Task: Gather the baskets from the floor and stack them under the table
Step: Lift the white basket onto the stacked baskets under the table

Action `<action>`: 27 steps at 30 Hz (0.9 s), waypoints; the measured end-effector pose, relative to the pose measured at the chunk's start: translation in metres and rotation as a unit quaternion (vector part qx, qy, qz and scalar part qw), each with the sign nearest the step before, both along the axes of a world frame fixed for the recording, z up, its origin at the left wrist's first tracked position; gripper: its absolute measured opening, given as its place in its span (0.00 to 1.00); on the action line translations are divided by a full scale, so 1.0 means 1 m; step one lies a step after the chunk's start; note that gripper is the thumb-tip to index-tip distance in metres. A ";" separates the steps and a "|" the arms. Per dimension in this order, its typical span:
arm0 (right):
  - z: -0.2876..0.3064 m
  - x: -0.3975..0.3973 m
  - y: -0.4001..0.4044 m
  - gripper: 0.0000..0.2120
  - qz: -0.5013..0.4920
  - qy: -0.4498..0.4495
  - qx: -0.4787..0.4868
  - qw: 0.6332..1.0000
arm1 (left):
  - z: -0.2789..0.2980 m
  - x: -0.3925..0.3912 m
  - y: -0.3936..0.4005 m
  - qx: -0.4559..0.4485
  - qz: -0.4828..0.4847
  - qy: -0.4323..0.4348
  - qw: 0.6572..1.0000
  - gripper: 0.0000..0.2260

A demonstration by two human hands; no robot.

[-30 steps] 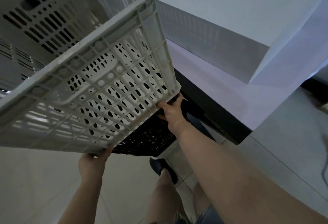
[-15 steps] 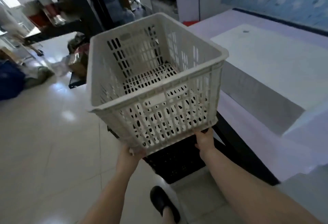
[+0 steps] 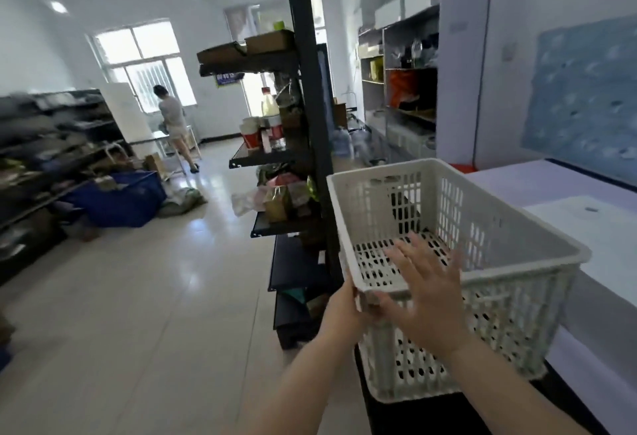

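One white slotted plastic basket (image 3: 458,262) sits at lower right of the frame, against the edge of the pale tabletop (image 3: 586,224), over something black that's too hidden to make out. Two hands on show: the left hand (image 3: 344,307) grips the basket's near left corner at the rim, while the right hand (image 3: 427,293) hovers over the near rim with fingers spread wide, holding nothing. One black metal shelf rack (image 3: 303,117) stands mid-frame, and one other person (image 3: 174,124) stands far back by the window.
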State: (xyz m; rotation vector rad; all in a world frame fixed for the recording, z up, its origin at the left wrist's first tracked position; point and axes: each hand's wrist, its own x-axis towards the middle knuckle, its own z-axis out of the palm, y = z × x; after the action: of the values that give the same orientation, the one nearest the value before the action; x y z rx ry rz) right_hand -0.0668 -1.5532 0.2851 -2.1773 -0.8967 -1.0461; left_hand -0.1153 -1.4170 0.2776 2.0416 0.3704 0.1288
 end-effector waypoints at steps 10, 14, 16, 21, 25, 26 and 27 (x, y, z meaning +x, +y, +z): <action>0.020 -0.013 0.046 0.25 -0.115 0.163 -0.077 0.977 | 0.025 -0.026 0.059 0.158 -0.176 0.050 0.970 0.33; 0.045 -0.023 0.108 0.22 -0.147 0.193 -0.128 0.962 | 0.025 -0.048 0.108 0.129 -0.152 0.040 0.979 0.28; 0.055 -0.020 0.138 0.24 -0.171 0.221 -0.173 0.944 | 0.026 -0.056 0.133 0.131 -0.134 0.034 0.982 0.26; 0.053 0.004 0.172 0.25 -0.251 0.282 -0.262 0.888 | 0.025 -0.056 0.181 0.138 -0.122 0.032 0.982 0.24; 0.044 0.024 0.184 0.21 -0.257 0.279 -0.274 0.884 | 0.026 -0.032 0.201 0.145 -0.134 0.042 0.979 0.23; 0.044 0.029 0.189 0.21 -0.258 0.278 -0.275 0.884 | 0.027 -0.023 0.203 0.149 -0.142 0.047 0.977 0.23; 0.043 0.035 0.196 0.21 -0.262 0.280 -0.273 0.882 | 0.028 -0.013 0.205 0.152 -0.147 0.051 0.976 0.23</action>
State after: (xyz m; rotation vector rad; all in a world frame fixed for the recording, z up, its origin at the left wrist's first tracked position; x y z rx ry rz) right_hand -0.0314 -1.3574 0.3285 -3.0755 -0.3450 -0.3052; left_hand -0.1286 -1.2121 0.3055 2.3874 0.1100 -0.1084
